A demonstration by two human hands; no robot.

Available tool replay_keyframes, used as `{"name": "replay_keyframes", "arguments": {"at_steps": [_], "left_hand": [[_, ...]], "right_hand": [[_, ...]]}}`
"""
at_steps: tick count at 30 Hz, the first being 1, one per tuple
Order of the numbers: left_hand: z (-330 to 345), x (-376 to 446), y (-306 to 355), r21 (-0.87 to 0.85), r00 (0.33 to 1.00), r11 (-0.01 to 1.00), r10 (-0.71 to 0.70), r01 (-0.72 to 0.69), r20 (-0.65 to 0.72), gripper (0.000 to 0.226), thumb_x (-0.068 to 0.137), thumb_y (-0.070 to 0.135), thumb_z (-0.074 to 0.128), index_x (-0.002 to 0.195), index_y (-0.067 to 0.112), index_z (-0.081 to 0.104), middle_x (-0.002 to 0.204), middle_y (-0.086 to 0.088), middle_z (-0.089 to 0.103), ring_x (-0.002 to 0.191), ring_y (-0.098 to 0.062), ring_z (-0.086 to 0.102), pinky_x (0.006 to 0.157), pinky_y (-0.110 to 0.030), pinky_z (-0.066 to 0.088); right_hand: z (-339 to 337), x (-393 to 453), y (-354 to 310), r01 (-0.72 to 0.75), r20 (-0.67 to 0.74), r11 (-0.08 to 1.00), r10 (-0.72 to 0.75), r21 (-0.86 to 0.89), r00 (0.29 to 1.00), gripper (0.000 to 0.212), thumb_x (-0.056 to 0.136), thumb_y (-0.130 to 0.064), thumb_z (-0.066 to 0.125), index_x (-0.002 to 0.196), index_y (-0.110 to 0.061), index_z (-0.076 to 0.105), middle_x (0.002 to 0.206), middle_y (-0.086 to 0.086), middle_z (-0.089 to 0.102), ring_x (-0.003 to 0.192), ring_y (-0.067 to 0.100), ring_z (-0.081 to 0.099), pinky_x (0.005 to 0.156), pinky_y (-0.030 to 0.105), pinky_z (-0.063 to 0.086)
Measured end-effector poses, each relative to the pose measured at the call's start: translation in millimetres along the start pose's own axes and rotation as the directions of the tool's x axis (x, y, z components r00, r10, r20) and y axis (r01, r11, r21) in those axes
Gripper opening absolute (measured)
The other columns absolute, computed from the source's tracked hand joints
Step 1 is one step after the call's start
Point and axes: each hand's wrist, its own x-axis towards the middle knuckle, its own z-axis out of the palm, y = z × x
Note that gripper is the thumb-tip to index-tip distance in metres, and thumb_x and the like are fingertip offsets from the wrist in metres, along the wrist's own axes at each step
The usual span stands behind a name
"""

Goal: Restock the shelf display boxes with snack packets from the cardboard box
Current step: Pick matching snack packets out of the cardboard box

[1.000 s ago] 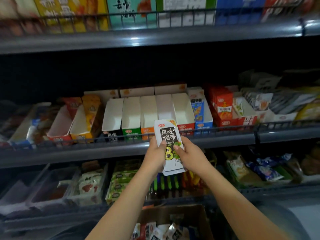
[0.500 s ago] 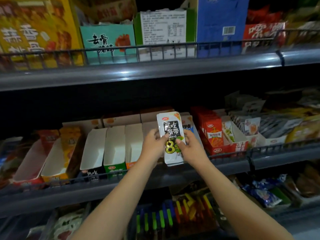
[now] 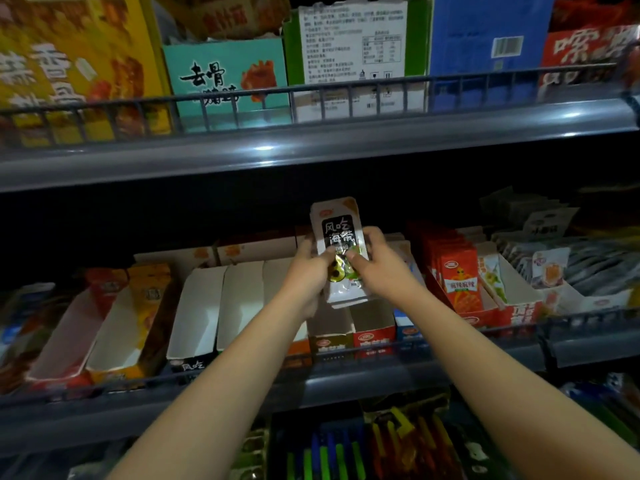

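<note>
A stack of white snack packets (image 3: 337, 233) with a black label stands upright in both my hands, over the middle shelf. My left hand (image 3: 306, 275) grips its left edge and my right hand (image 3: 379, 268) grips its right edge, thumbs on the front. Directly below are open display boxes: a brown-fronted one (image 3: 330, 332) and a red-fronted one (image 3: 374, 329). Further left stand empty white-lined display boxes (image 3: 204, 306). The cardboard box is out of view.
A wire rail (image 3: 450, 341) runs along the middle shelf's front edge. Red and orange packets (image 3: 459, 275) fill boxes to the right, yellow boxes (image 3: 138, 306) lie to the left. Large cartons (image 3: 225, 74) stand on the upper shelf. Coloured sticks (image 3: 329, 455) fill the lower shelf.
Both hands have carried the packets up and forward, from in front of the rail to above the display boxes. The view has tilted up, so the cardboard box has dropped out of sight.
</note>
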Motion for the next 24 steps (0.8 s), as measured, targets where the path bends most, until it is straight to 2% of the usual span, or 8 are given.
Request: {"name": "replay_keyframes", "arguments": {"at_steps": [2,4,8,12,15,19,22,24], "left_hand": [[-3.0,-2.9,-2.3,0.011,0.999,1.000,-0.003,0.003,-0.036,0.031,0.099,0.010,0.045,0.128,0.016,0.046,0.104,-0.005,0.063,0.070,-0.014,0.058,0.046,-0.017,0.043],[-5.6,-5.2,-3.6,-0.020,0.996,0.999,-0.030,0.028,-0.080,0.029,0.098,0.004,0.041,0.124,0.016,0.046,0.103,-0.006,0.061,0.062,-0.013,0.052,0.036,-0.015,0.036],[-18.8,-6.5,-6.1,-0.055,0.993,0.998,-0.038,0.032,-0.112,0.036,0.097,-0.001,0.041,0.127,0.018,0.049,0.114,-0.006,0.062,0.083,-0.015,0.060,0.055,-0.021,0.048],[-38.6,-3.9,-10.4,-0.033,0.996,0.999,-0.008,0.005,-0.090,0.032,0.094,0.000,0.048,0.115,0.023,0.054,0.111,-0.005,0.066,0.090,-0.016,0.065,0.068,-0.026,0.055],[-56.5,0.7,-9.8,0.066,0.990,0.997,0.054,-0.045,-0.131,0.033,0.091,0.003,0.057,0.120,0.020,0.056,0.113,-0.002,0.065,0.101,-0.018,0.064,0.083,-0.031,0.054],[-90.9,10.6,-6.1,0.200,0.962,0.977,0.124,-0.076,-0.243,0.034,0.089,0.010,0.063,0.122,0.014,0.056,0.115,-0.007,0.065,0.093,-0.017,0.063,0.075,-0.025,0.052],[-119.3,19.3,0.0,0.216,0.955,0.972,0.148,-0.093,-0.256,0.048,0.087,0.006,0.063,0.133,0.018,0.051,0.124,-0.009,0.062,0.106,-0.020,0.061,0.090,-0.033,0.051],[-138.5,24.9,4.2,0.228,0.952,0.965,0.183,-0.127,-0.246,0.054,0.087,0.000,0.060,0.137,0.018,0.047,0.130,-0.006,0.058,0.119,-0.020,0.055,0.101,-0.035,0.044]], "right_hand": [[9.2,-1.7,-1.5,0.003,0.028,0.999,-0.002,-0.046,1.000,0.036,0.099,-0.024,0.043,0.132,-0.016,0.034,0.119,0.008,0.058,0.100,0.023,0.057,0.073,0.029,0.041],[21.0,-4.5,-0.8,0.006,0.040,0.999,-0.005,-0.040,0.999,0.037,0.100,-0.023,0.039,0.136,-0.018,0.034,0.122,0.008,0.057,0.097,0.019,0.054,0.073,0.027,0.038],[39.2,-9.1,1.9,0.014,0.058,1.000,-0.013,-0.023,0.998,0.041,0.100,-0.025,0.040,0.140,-0.024,0.034,0.130,0.004,0.054,0.112,0.023,0.054,0.081,0.027,0.040],[45.0,-4.2,-0.9,-0.016,0.031,0.999,0.015,0.035,0.999,0.045,0.094,-0.023,0.054,0.135,-0.020,0.036,0.111,0.002,0.064,0.101,0.023,0.062,0.083,0.039,0.052],[52.9,4.4,-7.8,-0.039,0.046,0.999,0.037,0.030,0.998,0.045,0.092,-0.024,0.058,0.128,-0.020,0.032,0.091,0.000,0.060,0.086,0.022,0.063,0.066,0.030,0.049],[80.3,21.4,-23.9,-0.059,0.089,0.997,0.054,0.054,0.995,0.032,0.091,-0.025,0.060,0.109,-0.021,0.034,0.081,-0.006,0.055,0.072,0.009,0.056,0.052,0.019,0.037],[107.6,36.2,-39.5,-0.070,0.123,0.993,0.058,0.090,0.991,0.027,0.091,-0.026,0.059,0.111,-0.019,0.042,0.099,0.000,0.062,0.088,0.015,0.060,0.071,0.031,0.052],[125.6,45.1,-49.6,-0.047,0.142,0.995,0.034,0.092,0.989,0.031,0.092,-0.026,0.056,0.119,-0.017,0.044,0.110,0.007,0.063,0.092,0.021,0.060,0.081,0.039,0.052]]}}
